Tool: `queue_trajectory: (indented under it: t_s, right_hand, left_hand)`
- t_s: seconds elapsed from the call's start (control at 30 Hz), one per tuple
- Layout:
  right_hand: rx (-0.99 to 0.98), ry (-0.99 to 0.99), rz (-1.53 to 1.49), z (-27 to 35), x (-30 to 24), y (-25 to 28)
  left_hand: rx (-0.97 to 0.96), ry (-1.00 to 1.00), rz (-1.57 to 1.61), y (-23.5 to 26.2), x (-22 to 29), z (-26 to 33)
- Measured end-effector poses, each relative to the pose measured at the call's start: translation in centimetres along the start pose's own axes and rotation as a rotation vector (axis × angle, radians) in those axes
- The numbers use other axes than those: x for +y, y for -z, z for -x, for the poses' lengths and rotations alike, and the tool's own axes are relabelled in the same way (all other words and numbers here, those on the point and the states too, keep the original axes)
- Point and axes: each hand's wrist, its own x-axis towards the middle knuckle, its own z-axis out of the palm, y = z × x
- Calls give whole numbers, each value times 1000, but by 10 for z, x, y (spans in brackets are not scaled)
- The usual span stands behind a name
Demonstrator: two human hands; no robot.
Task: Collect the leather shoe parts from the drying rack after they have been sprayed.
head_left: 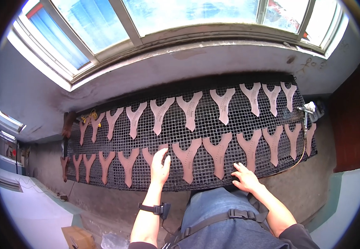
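Note:
Two rows of flat, pinkish-brown Y-shaped pieces lie on a black mesh rack (142, 143). My left hand (160, 168) is over one Y-shaped piece (148, 155) in the near row and hides much of it; the fingers point away from me, with the thumb apart. Whether the fingertips touch that piece cannot be made out. To its right lies another Y-shaped piece (187, 158). My right hand (246, 178), fingers spread, is at the lower end of a Y-shaped piece (249, 147) and holds nothing visible.
At the rack's right end is a spray gun (308, 108) with a hose (299, 157) running down and under the near edge. Yellow cord (93, 115) lies at the far left corner. Windows (192, 18) line the wall behind. A cardboard box (78, 238) stands on the floor.

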Motion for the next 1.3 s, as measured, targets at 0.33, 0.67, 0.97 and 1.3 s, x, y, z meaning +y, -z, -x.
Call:
queue_trajectory:
  t_s: [0.33, 0.67, 0.97, 1.3]
  right_hand:
    - [-28, -41, 6, 1, -4, 3]
    - [123, -115, -242, 11, -2, 13]
    - [520, -302, 41, 41, 28, 15]
    - [317, -435, -59, 43, 44, 13]
  left_hand:
    - [27, 439, 121, -9, -68, 40]
    - [190, 519, 518, -2, -63, 37]
    - [-174, -125, -562, -2, -52, 48]
    - [-346, 154, -553, -2, -63, 65]
